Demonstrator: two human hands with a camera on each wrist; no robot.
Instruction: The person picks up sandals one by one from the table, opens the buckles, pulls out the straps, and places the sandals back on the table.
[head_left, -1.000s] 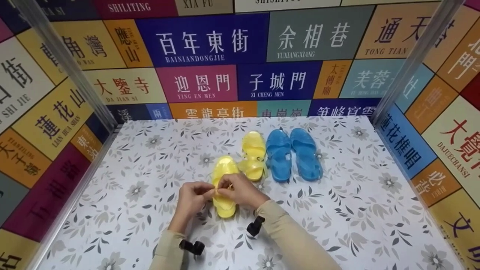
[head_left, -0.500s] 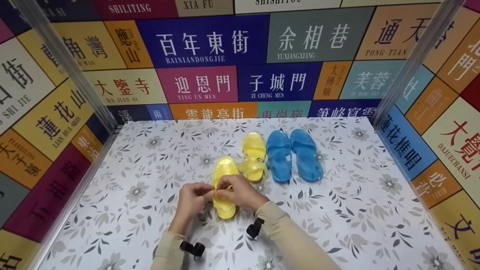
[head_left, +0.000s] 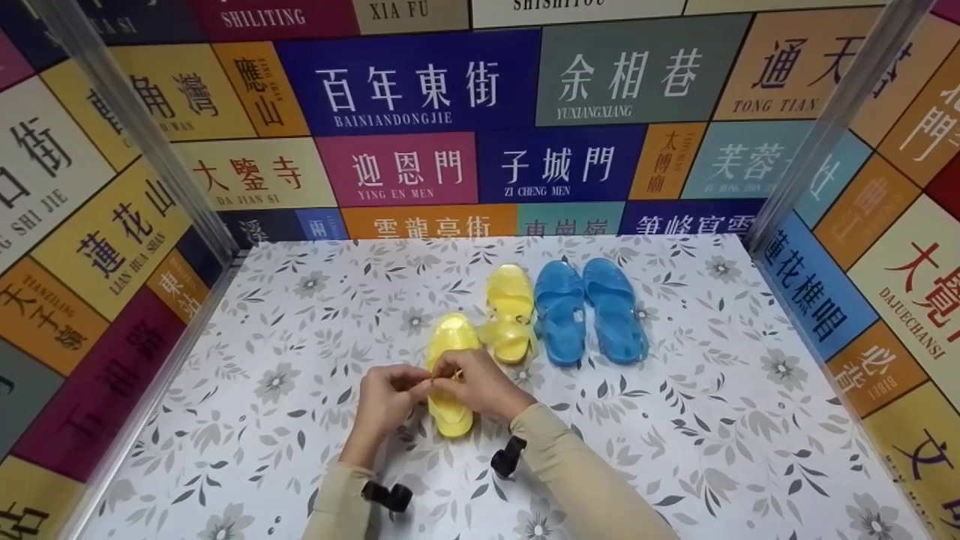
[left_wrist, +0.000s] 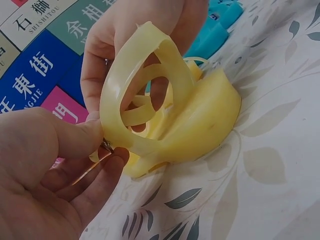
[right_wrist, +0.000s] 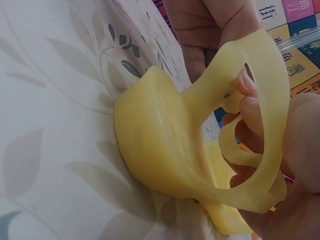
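A yellow jelly sandal (head_left: 454, 416) lies on the patterned surface, toe pointing away from me. My left hand (head_left: 384, 401) pinches the left side of its strap (left_wrist: 112, 107) between thumb and fingers, close to a small metal buckle (left_wrist: 107, 145). From the other side my right hand (head_left: 484, 382) pinches the strap too, its fingertips almost meeting those of the left. In the right wrist view the heel (right_wrist: 150, 135) rests on the surface while the strap loop stands up. Fingers hide part of the buckle and strap end.
Beside it, further back, sits another yellow sandal (head_left: 510, 292). A blue sandal (head_left: 559, 315) and a second blue sandal (head_left: 615, 315) stand to its right. Sign-printed panels (head_left: 405, 82) wall the back and both sides of the floral-patterned surface (head_left: 720, 420).
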